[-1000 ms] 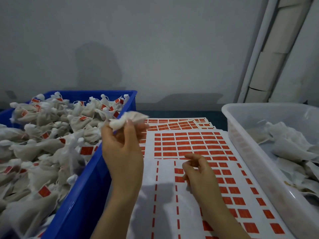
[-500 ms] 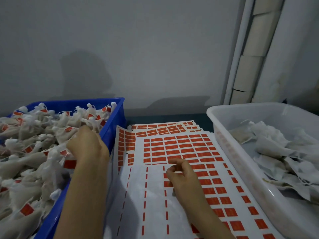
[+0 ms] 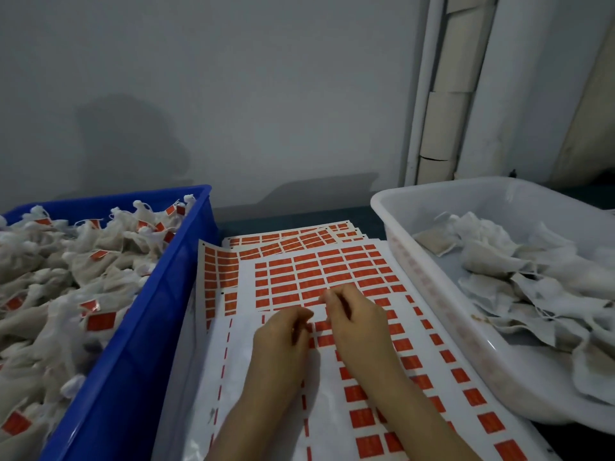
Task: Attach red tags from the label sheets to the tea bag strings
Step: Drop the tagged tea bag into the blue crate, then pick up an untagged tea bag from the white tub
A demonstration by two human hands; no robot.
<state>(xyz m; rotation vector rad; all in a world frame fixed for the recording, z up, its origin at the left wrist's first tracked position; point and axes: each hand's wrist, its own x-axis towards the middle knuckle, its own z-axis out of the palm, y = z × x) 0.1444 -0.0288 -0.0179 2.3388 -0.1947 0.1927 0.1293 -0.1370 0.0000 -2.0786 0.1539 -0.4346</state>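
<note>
Label sheets [image 3: 332,271] with rows of red tags lie stacked between two bins; the top sheet [image 3: 266,410] is partly stripped on its left side. My left hand [image 3: 283,341] rests on this top sheet with bent fingers, fingertips down on the paper. Right beside it, my right hand [image 3: 357,322] has its fingers curled, and thumb and forefinger pinch at a red tag [image 3: 327,296] at the edge of the remaining rows. Tea bags with red tags [image 3: 100,321] fill the blue crate [image 3: 156,327] on the left. Neither hand holds a tea bag.
A white plastic tub [image 3: 432,287] on the right holds several untagged tea bags [image 3: 519,277]. More label sheets [image 3: 289,239] fan out behind, toward the grey wall. A white pipe [image 3: 419,94] runs up the wall at the back right.
My left hand carried a tagged tea bag into the blue crate, let go of it, then came back to the sheet beside my right hand. My right hand stayed on the sheet.
</note>
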